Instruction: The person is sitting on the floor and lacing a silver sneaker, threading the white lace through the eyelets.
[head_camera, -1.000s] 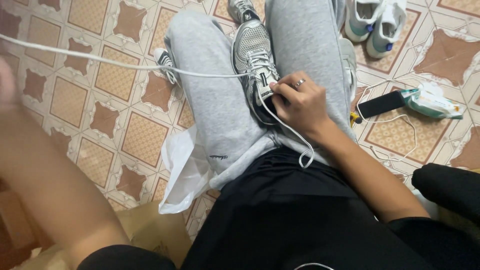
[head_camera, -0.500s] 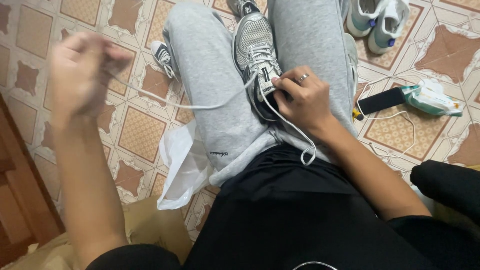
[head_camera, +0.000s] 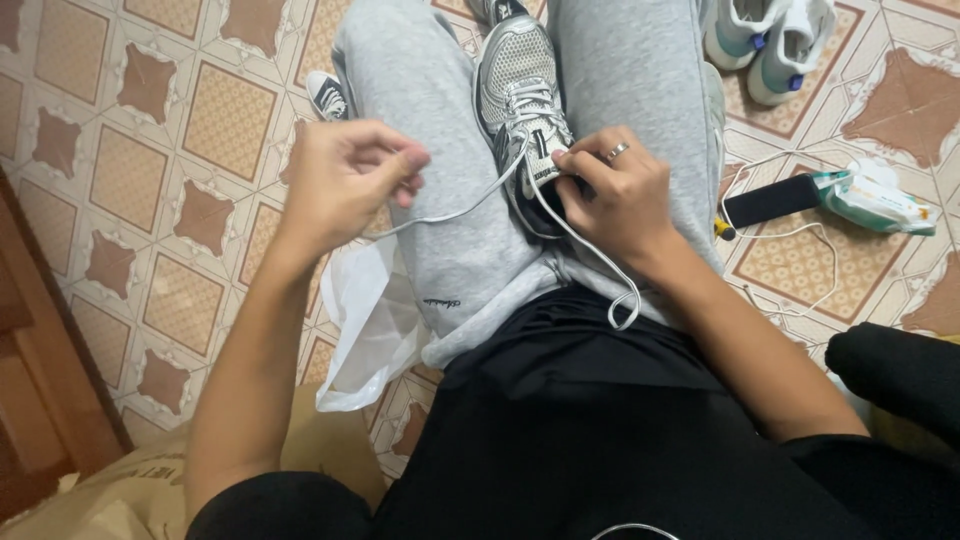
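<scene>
- Pulling in: left hand (head_camera: 345, 180) now nearer the lap than before, pinching the thin white lace (head_camera: 455, 212).
- Right hand (head_camera: 615, 195) unchanged, clamped on the mesh silver sneaker (head_camera: 520, 85) lying between grey fleece thighs.

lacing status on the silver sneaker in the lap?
Done: white lace crosses the lower and middle eyelets of the silver sneaker. In hand: left hand pinches one end of the lace; right hand pins the tongue area. Left: the other end hangs loose over the lap, nothing tied; top eyelets are hidden by the fingers.
</scene>
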